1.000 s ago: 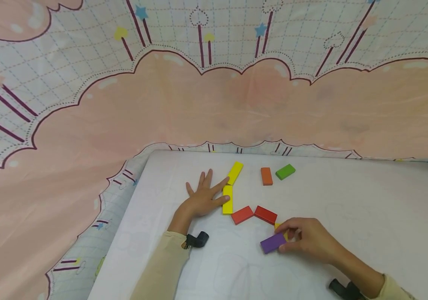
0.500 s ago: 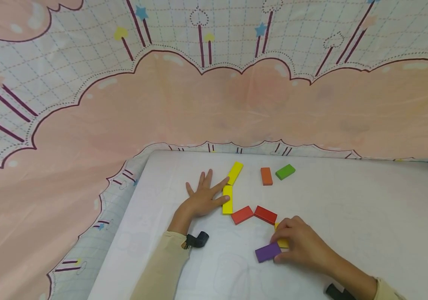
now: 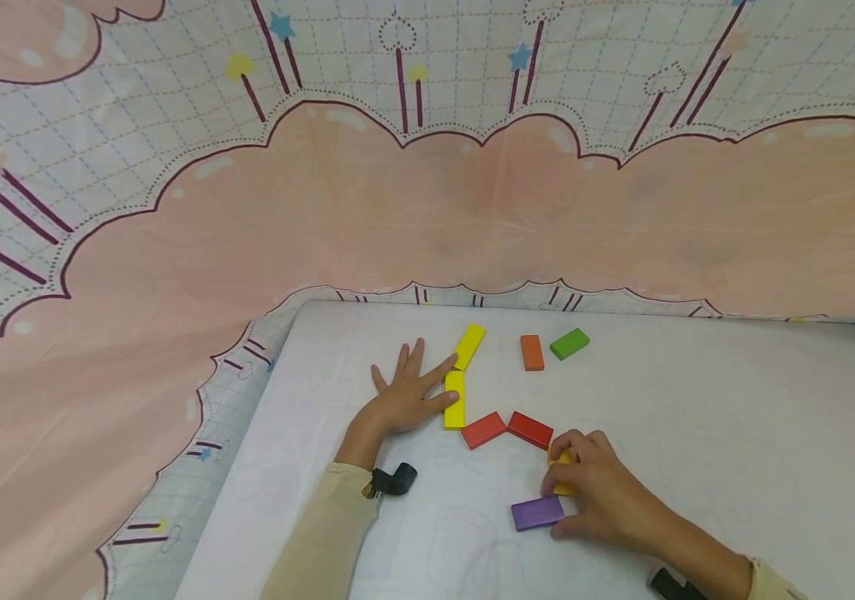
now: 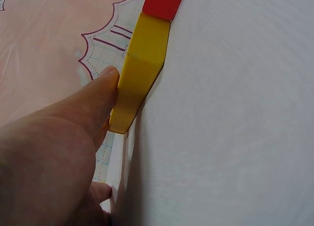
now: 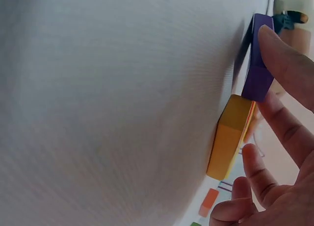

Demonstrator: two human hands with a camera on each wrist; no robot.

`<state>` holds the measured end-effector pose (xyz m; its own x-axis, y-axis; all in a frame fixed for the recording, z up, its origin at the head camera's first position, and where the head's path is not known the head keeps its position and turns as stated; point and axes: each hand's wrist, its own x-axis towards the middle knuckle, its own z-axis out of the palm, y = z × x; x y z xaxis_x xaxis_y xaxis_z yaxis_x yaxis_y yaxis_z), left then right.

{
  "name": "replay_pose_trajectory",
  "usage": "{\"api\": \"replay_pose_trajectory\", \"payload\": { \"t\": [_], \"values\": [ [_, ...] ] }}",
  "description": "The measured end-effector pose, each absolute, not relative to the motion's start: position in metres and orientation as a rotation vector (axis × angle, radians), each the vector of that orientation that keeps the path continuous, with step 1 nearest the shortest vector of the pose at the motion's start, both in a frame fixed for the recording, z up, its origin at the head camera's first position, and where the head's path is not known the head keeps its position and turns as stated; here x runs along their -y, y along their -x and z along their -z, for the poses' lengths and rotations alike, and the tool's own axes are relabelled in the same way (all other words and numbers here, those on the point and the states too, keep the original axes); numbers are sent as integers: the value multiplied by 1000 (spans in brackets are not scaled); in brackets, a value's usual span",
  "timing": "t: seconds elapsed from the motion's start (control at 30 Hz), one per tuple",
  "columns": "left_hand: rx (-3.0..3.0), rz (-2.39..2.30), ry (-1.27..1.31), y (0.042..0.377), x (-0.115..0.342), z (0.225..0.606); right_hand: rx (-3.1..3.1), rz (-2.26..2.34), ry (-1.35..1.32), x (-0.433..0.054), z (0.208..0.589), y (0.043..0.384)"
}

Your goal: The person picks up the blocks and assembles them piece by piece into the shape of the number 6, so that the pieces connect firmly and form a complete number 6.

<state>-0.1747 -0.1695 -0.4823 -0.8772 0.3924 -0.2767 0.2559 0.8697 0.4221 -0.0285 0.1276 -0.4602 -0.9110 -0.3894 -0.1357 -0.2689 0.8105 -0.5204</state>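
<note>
**Purple block pinched at the near end of an angled chain**

Nearest on the table [image 3: 735, 433], the purple block [image 3: 536, 512] lies in the right hand [image 3: 607, 496]. This grip is clamped on it, thumb against one long side and index finger at the other, by the end next to the amber block [image 5: 228, 138]. Holding it there probably lets that end be turned finely. The two blocks look to meet, though fingers partly cover the join.

Beyond, the right red block [image 3: 530, 429] and left red block [image 3: 484, 431] meet at a shallow angle, linking the amber block to the near yellow block [image 3: 455, 417].

The left hand [image 3: 405, 400] lies flat, digits spread apart and clamped on nothing; its thumb touches the near yellow block and its index finger reaches the join with the far yellow block [image 3: 471, 346], apparently to steady both.

Farther right, an orange block [image 3: 532, 353] and a green block [image 3: 570, 343] sit separate from the chain, before the patterned cloth [image 3: 427, 200].
</note>
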Motion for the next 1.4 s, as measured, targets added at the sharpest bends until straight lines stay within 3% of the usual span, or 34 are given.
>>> {"api": "replay_pose_trajectory", "payload": {
  "t": [1.4],
  "values": [
    [-2687,-524,-481,176,170,484,-2786,720,533,-130,464,32]
  ]
}}
